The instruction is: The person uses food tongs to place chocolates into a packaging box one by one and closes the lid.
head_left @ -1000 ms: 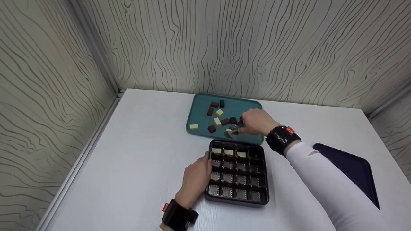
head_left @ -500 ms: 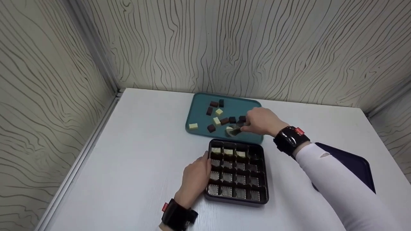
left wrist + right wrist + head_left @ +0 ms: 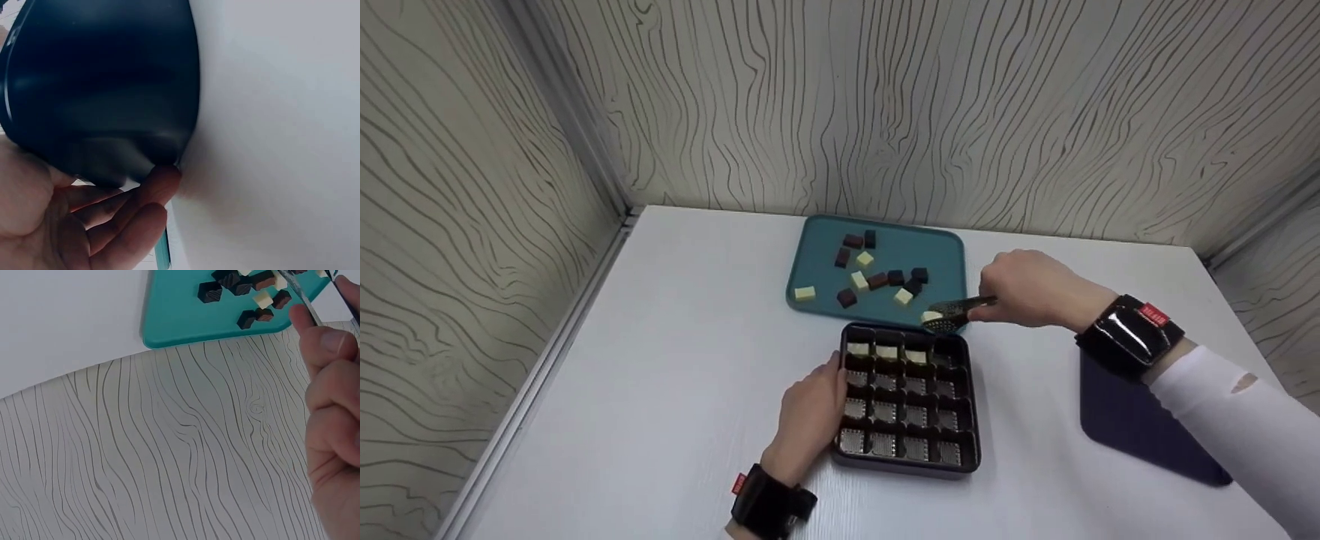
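My right hand point(image 3: 1039, 289) holds a pair of perforated metal tongs point(image 3: 966, 306). A small cream-coloured block point(image 3: 930, 317), like white chocolate, sits between the tong tips above the teal tray's point(image 3: 794, 259) near right corner. Close in front stands a dark box point(image 3: 904, 463) divided into compartments. Cream blocks point(image 3: 887, 352) fill three compartments of its far row; the far right one holds none. Along the box's left side lies my left hand point(image 3: 808, 416). In the left wrist view, its outstretched fingers point(image 3: 135, 230) touch the box's dark outer wall point(image 3: 101, 73).
Several dark, brown and cream blocks point(image 3: 878, 280) lie scattered on the teal tray. A dark purple lid-like panel point(image 3: 1140, 420) lies at the right, partly under the right forearm. Wood-patterned walls point(image 3: 885, 112) border the white table point(image 3: 660, 337) behind and at the sides.
My right hand has moved to the right and nearer, carrying the tongs with a cream block from the tray's middle to its near right corner. My left hand has stayed by the box.
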A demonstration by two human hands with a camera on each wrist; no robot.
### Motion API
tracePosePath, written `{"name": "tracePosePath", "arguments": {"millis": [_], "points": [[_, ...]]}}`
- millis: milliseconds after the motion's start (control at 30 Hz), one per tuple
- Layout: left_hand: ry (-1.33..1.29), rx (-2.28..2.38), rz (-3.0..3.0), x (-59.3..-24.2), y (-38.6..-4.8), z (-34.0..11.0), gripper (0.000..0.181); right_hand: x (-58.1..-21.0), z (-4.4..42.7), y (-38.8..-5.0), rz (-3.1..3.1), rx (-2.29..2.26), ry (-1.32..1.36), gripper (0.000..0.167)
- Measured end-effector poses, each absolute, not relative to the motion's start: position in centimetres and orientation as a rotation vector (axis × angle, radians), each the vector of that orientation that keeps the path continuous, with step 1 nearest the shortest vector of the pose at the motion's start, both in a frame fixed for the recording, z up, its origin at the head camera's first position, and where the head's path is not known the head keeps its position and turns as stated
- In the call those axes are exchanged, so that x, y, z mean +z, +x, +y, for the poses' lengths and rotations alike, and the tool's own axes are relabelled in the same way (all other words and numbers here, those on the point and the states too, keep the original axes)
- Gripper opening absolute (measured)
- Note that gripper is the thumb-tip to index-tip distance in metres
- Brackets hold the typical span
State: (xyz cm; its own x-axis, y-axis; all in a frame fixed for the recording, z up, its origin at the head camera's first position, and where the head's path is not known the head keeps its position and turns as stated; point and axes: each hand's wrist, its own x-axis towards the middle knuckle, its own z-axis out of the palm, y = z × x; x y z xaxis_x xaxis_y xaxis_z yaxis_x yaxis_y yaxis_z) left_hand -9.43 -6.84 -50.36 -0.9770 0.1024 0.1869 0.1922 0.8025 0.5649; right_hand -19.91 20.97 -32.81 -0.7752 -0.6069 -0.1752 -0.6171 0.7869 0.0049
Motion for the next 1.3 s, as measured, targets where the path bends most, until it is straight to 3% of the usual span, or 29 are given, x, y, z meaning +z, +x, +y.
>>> {"name": "tracePosePath", "arguments": {"millis": [300, 833, 1100, 1300], "points": [[-0.227, -0.908, -2.856, -50.4, -9.5, -6.8, 0.037, -32.5, 22.1, -18.2, 2.775, 0.219, -1.067, 0.041], [-0.218, -0.949, -2.854, -50.5, -9.5, -6.9, 0.038, -32.9, 19.5, -18.5, 2.693, 0.421, -1.149, 0.046], [-0.223, -0.937, -2.853, -50.3, -9.5, -6.9, 0.038, -32.9, 17.8, -19.0, 2.617, 0.471, -1.109, 0.065], [-0.225, -0.919, -2.843, -50.4, -9.5, -6.8, 0.037, -33.2, 16.6, -19.5, 2.567, 0.508, -1.062, 0.067]]}}
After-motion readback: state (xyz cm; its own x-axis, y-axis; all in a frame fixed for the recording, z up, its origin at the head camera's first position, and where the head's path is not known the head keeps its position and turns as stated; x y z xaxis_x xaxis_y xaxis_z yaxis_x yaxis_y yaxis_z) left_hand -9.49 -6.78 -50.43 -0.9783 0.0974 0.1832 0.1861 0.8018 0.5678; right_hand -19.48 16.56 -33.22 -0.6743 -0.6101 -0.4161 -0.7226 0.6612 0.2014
